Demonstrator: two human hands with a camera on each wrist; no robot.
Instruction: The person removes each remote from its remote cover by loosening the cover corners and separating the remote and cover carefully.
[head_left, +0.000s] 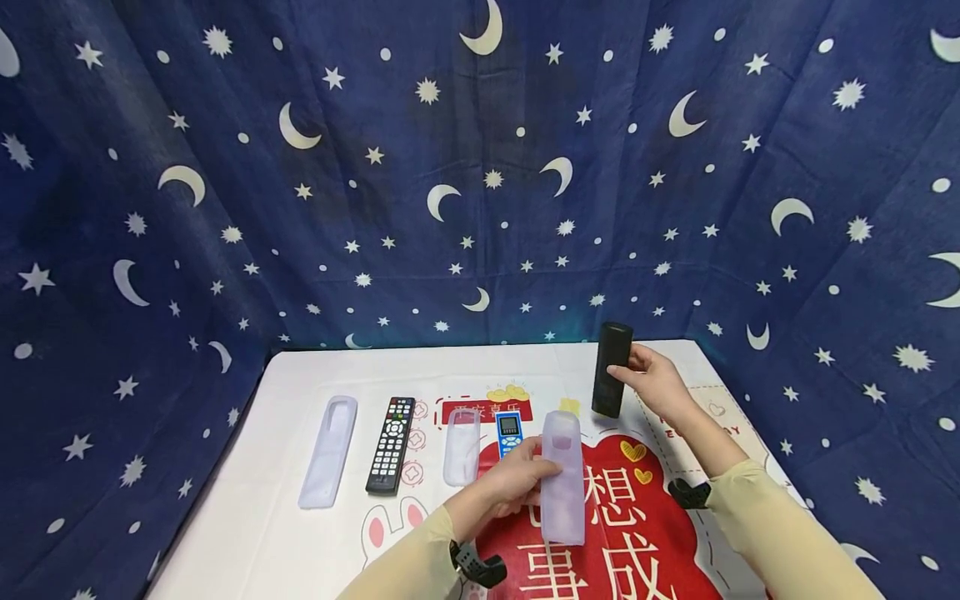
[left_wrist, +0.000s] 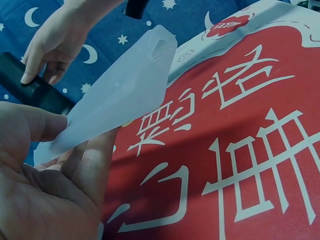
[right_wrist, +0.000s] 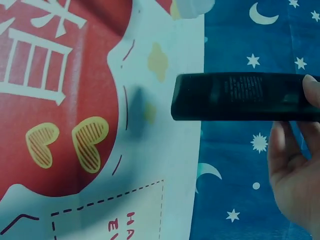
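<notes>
My left hand (head_left: 517, 477) pinches a translucent white remote cover (head_left: 562, 500) by its left side, thumb in front and fingers behind. The left wrist view shows this sleeve-like cover (left_wrist: 117, 87) with a small cut-out near its far end. My right hand (head_left: 660, 383) grips a black remote control (head_left: 612, 371) by its side, upright above the back right of the table. In the right wrist view the remote's back (right_wrist: 240, 97) faces the camera, with small printed text on it. The cover and the remote are apart.
On the table (head_left: 247, 500) lie a long translucent cover (head_left: 328, 454), a black remote with many buttons (head_left: 390, 446), a shorter translucent cover (head_left: 462, 450) and a blue remote (head_left: 509, 427), partly hidden by my left hand. A dark starry curtain (head_left: 420, 233) hangs behind.
</notes>
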